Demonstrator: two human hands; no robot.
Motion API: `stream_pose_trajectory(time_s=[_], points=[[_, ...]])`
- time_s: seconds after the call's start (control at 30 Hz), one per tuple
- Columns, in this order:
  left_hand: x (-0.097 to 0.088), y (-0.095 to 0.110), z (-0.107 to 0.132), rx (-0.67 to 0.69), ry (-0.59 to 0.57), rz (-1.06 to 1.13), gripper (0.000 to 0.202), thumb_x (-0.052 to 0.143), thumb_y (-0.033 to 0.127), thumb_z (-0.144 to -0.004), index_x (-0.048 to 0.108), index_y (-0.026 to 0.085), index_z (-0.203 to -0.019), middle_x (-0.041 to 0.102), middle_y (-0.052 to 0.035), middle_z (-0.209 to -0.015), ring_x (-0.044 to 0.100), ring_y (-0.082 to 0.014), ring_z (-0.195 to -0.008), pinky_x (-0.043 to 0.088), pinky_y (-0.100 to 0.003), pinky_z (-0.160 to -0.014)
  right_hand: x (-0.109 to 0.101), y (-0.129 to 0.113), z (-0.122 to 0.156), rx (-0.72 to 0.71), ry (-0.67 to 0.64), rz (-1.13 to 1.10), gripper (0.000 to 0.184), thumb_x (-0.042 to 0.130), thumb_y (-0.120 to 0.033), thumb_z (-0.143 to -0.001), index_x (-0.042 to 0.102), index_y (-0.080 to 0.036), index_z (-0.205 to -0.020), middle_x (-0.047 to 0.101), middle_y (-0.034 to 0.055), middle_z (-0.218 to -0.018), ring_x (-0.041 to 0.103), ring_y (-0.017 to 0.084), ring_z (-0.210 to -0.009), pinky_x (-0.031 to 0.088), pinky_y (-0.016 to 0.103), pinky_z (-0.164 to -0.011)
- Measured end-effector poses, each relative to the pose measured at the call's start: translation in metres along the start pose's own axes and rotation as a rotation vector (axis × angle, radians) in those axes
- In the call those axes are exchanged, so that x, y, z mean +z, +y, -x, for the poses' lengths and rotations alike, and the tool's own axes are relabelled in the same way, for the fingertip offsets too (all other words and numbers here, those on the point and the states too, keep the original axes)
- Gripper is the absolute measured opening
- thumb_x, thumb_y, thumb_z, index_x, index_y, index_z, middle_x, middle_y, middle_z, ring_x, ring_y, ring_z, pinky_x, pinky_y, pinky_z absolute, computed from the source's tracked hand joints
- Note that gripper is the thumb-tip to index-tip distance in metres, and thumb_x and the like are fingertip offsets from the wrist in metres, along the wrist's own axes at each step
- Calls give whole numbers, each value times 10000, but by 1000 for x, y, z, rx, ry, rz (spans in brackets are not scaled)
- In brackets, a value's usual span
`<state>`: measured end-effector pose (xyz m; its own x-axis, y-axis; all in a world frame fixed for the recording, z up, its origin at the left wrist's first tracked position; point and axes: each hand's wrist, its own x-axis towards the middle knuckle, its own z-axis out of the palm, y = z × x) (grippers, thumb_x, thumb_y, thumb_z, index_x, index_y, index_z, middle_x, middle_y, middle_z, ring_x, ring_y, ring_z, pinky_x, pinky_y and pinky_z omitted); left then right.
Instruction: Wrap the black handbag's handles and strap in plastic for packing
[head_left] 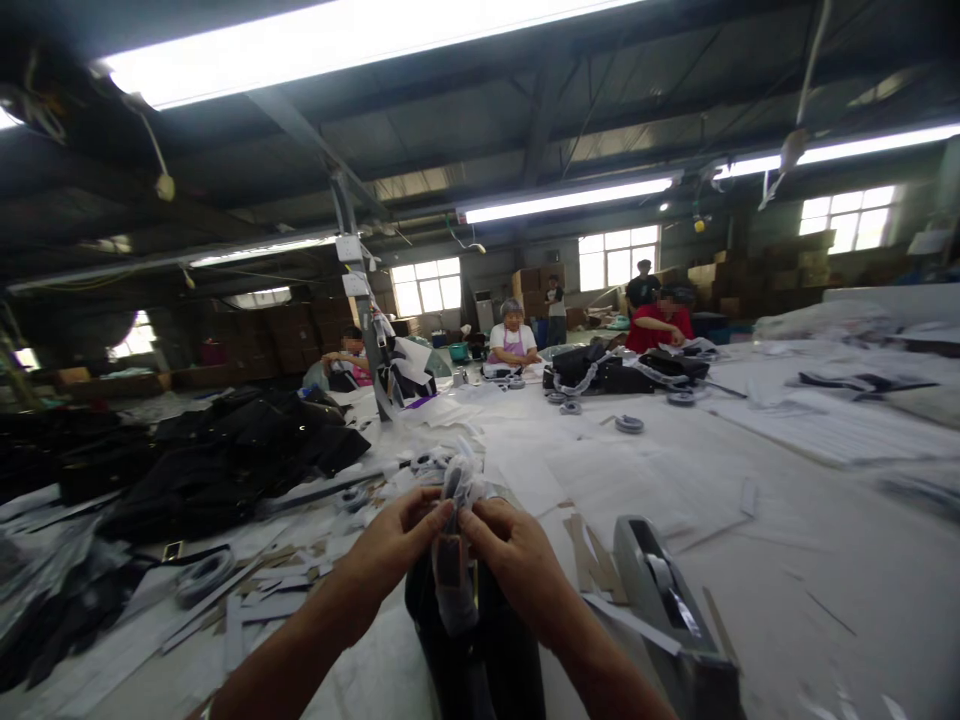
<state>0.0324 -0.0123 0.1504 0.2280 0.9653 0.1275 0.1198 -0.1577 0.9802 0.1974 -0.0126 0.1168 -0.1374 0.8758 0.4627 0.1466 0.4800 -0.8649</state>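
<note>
My left hand (397, 545) and my right hand (514, 555) meet in front of me, both pinched on a bag strap wrapped in clear plastic film (454, 560). The strap rises from a black bag (480, 650) standing at the table's near edge between my forearms. Crinkled film sticks up above my fingertips. A grey tape dispenser (664, 600) sits just right of my right wrist.
A heap of black bags (225, 455) lies at the left. Paper strips and card scraps (262, 590) litter the white table (787, 520). Tape rolls (628, 424) and more bags (615, 368) lie farther back. Several people (512, 335) work at the far end.
</note>
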Motion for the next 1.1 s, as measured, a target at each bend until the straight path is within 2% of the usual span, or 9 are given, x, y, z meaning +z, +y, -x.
stream_pose_trajectory(time_s=[0.13, 0.3, 0.43, 0.6, 0.7, 0.77, 0.9, 1.0, 1.1], points=[[1, -5, 11, 1, 29, 39, 541, 672, 490, -816, 614, 209, -1275, 719, -70, -1160, 652, -295, -1081, 506, -400, -951, 1, 4, -1, 9, -59, -7, 317, 512, -402, -916, 696, -174, -795, 658, 42, -864, 619, 194, -830, 476, 271, -730], [2, -10, 15, 221, 124, -337, 436, 542, 462, -908, 629, 240, -1274, 688, -37, -1240, 590, -275, -1200, 459, -359, -1022, -2, 5, -7, 140, -158, -130, 464, 453, -540, -914, 661, -150, -775, 658, 51, -755, 647, 196, -708, 496, 275, -638], [8, -8, 20, 324, 191, -721, 440, 410, 411, -968, 567, 239, -1341, 686, -86, -1234, 647, -277, -1117, 509, -374, -939, -1, -6, -12, 92, -168, 103, 523, 406, -529, -932, 614, -163, -622, 609, 22, -604, 573, 151, -585, 398, 245, -549], [15, -7, 26, 257, 296, -1011, 459, 358, 351, -963, 582, 191, -1330, 686, -166, -1206, 672, -359, -1047, 543, -476, -842, 4, -13, -14, 21, -114, 326, 474, 436, -432, -928, 584, -170, -562, 545, -5, -539, 481, 123, -533, 318, 251, -526], [13, -11, 27, 291, 291, -796, 455, 453, 375, -930, 590, 185, -1320, 647, -152, -1280, 615, -351, -1156, 491, -472, -958, 3, -12, -15, 20, -112, 319, 456, 444, -419, -923, 611, -167, -580, 574, 5, -573, 502, 130, -564, 340, 248, -550], [12, -15, 27, 259, 282, -447, 475, 555, 421, -886, 598, 204, -1305, 674, -118, -1248, 616, -319, -1163, 483, -416, -985, 1, -11, -15, 21, -125, 261, 455, 449, -437, -921, 638, -163, -611, 582, 4, -590, 513, 133, -578, 357, 241, -552], [22, -24, 30, 81, 296, 220, 543, 695, 432, -799, 587, 185, -1271, 744, -93, -1094, 676, -285, -1057, 533, -358, -895, 0, -11, -17, 9, -146, 208, 471, 484, -475, -904, 647, -153, -602, 560, -7, -574, 518, 135, -595, 383, 236, -568], [33, -29, 30, 52, 358, 423, 489, 758, 394, -746, 641, 154, -1155, 733, -108, -1109, 664, -280, -1071, 512, -340, -913, 3, -14, -19, 5, -156, 228, 463, 514, -483, -890, 646, -150, -596, 546, -14, -563, 515, 128, -595, 387, 231, -576], [36, -33, 30, 41, 390, 454, 484, 769, 400, -733, 656, 165, -1141, 731, -92, -1099, 667, -261, -1042, 507, -312, -888, -2, -19, -20, 16, -239, 210, 442, 525, -485, -888, 660, -151, -632, 555, -20, -583, 517, 116, -589, 388, 219, -564]])
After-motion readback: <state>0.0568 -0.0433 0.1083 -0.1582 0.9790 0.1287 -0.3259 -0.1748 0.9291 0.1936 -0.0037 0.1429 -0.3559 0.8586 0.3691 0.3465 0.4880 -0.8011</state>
